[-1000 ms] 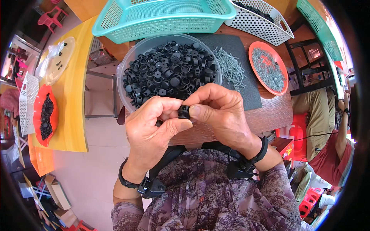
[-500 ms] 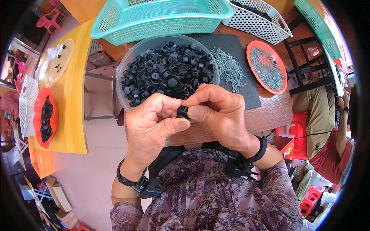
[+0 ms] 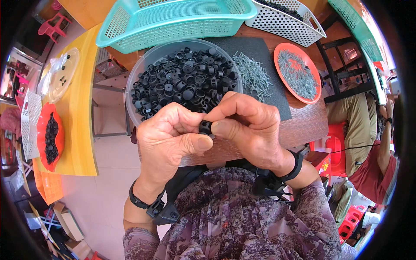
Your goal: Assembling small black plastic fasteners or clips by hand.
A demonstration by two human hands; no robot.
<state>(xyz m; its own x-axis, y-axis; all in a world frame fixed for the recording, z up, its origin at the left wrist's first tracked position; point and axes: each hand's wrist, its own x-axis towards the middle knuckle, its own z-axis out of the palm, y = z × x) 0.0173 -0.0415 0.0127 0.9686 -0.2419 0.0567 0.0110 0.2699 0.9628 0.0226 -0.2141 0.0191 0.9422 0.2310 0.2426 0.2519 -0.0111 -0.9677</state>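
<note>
Between my two hands, just in front of the table's near part, is a small round black plastic part (image 3: 205, 127) with openings in its side. My left hand (image 3: 171, 136) pinches it with thumb and fingers from the left. From the right, thumb and forefinger of my right hand (image 3: 249, 130) close on the same part. The right fingertips partly cover it. Right behind my hands stands a clear round tub (image 3: 130, 102) heaped with similar black plastic parts (image 3: 182, 80). To its right, a pile of silver screws (image 3: 253, 77) lies on a dark mat (image 3: 277, 102).
An orange-red plate (image 3: 279, 80) of screws sits at the right. Behind the tub stand a turquoise basket (image 3: 173, 35) and a white perforated basket (image 3: 286, 28). A yellow table (image 3: 82, 147) at left carries a red dish (image 3: 42, 143) of black parts. Another person (image 3: 377, 173) sits at far right.
My hands keep their pinch on the black part, almost unmoved. The tub, baskets and plate appear shifted slightly left in the picture.
</note>
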